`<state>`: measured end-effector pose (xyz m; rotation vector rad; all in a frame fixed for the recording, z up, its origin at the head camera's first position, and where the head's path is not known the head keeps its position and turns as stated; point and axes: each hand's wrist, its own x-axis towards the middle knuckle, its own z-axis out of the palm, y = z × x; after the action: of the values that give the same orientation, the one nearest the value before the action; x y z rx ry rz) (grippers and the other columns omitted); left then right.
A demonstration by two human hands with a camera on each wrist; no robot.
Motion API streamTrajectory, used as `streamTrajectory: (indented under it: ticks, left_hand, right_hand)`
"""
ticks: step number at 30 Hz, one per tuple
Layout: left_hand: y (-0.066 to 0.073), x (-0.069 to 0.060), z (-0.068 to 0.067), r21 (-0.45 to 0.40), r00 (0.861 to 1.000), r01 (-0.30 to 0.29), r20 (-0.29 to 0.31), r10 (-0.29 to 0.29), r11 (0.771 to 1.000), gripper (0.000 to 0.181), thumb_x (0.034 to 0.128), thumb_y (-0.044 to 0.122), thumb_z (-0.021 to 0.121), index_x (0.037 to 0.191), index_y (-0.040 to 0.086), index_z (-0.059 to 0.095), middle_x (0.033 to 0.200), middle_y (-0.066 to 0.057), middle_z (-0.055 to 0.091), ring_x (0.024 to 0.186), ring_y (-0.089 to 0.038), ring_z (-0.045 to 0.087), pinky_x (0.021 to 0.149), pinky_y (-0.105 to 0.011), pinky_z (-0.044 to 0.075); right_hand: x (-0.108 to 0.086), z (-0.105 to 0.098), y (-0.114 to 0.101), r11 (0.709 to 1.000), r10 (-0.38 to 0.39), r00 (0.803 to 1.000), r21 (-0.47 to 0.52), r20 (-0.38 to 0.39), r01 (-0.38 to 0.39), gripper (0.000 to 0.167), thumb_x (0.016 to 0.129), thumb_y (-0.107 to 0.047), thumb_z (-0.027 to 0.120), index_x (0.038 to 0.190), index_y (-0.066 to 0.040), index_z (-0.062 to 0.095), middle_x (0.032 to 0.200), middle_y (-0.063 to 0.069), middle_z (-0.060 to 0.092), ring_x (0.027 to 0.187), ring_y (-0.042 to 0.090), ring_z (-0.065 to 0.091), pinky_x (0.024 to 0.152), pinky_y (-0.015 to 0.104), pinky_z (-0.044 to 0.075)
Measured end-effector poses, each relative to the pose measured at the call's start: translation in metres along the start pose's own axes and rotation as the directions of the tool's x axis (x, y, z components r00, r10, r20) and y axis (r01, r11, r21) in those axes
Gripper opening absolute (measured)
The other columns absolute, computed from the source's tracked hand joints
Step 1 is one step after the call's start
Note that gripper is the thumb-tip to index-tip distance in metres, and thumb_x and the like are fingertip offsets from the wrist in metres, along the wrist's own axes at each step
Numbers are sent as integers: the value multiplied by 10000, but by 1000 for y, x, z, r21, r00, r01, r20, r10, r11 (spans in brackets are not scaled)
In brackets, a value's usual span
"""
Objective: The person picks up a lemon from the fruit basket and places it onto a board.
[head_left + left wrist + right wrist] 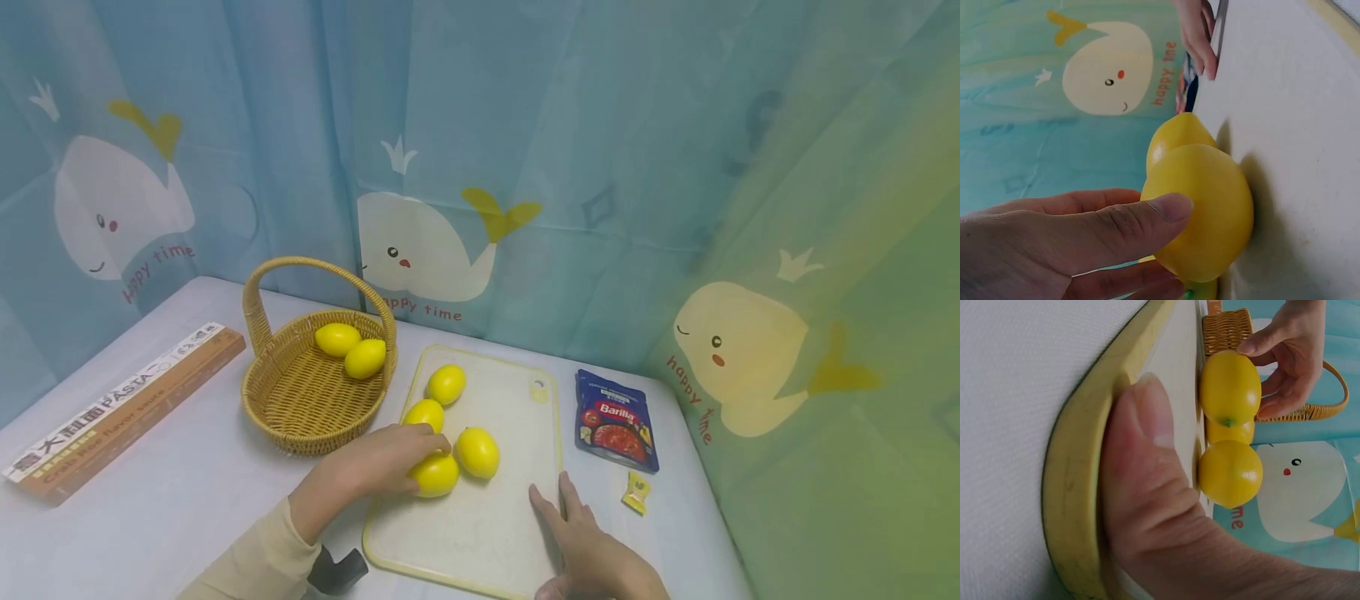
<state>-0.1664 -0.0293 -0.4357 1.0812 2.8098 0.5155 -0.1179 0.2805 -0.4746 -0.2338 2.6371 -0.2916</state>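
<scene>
"Yellow, the lemon point(437, 478) at the left hand point(386, 457). How is it held?"

"Thumb on one side, fingers curled round the other, a pinch. It's over the cutting board point(487, 533); whether it touches the surface, I can't tell."

"And the right hand point(588, 546)?"

"Loosely spread at the board's near right corner, fingers extended along the side, thumb resting on the rim."

"Other fruit?"

"Three more lemons point(478, 453) close by on the board, and two point(365, 359) in the wicker basket point(315, 435) to its left. A blue Barilla pouch point(617, 421) lies right of the board on the bench point(686, 525)."
</scene>
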Motion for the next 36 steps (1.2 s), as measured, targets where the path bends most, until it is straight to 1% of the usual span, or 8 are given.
streamTrajectory:
  ticks: [8,15,20,25,28,32,36]
  left_hand:
    - [-2,0,-3,1,1000,-10,3,10,1000,452,723,133,783,1143,188,624,1024,50,616,883,-79,564,840,-266,508]
    - [-3,2,-8,8,999,-35,5,35,999,415,724,158,785,1113,185,641,993,59,607,818,-52,526,778,-230,495]
    - [-4,1,-10,25,999,-44,-1,44,999,402,739,199,783,1117,173,649,999,57,609,811,-43,513,770,-219,492]
    - [-4,0,-14,23,998,-54,-11,55,998,386,764,222,768,1126,149,654,1015,29,623,794,-47,497,756,-214,489]
    - [-5,-1,-16,-12,999,-50,-13,50,999,372,785,226,753,1134,142,655,1037,14,633,821,-67,525,774,-226,495]
    - [-8,-4,-21,-89,999,-44,-25,42,995,352,804,223,740,1135,143,653,1090,6,644,954,-135,594,865,-281,510]
    - [-13,-9,-27,-137,998,-49,-55,42,989,326,818,222,730,1122,137,649,1131,15,638,1044,-168,594,922,-324,503]
  right_hand:
    - [1,0,-1,1000,21,1000,0,15,-21,1259,413,-643,751,1510,-329,218,1577,236,21,1359,528,243,923,699,390]
    - [2,0,-1,999,37,999,16,24,-37,1253,419,-640,760,1509,-330,224,1580,230,15,1366,522,235,928,709,378]
    - [3,-1,-1,999,53,998,9,26,-53,1253,410,-640,763,1505,-342,231,1581,226,21,1367,523,232,923,715,375]
    - [3,-1,-1,998,57,998,4,26,-57,1252,406,-641,762,1503,-347,235,1579,230,28,1363,525,238,917,716,378]
    - [3,-1,-2,999,51,998,0,27,-51,1254,408,-642,760,1504,-337,235,1578,234,31,1362,524,241,923,712,378]
    - [3,-1,-2,999,53,998,-1,31,-53,1254,408,-643,758,1505,-334,235,1578,234,32,1363,524,239,925,712,376]
    - [3,-1,-1,999,49,998,1,27,-49,1258,405,-651,749,1506,-330,231,1577,236,31,1363,526,237,917,714,381]
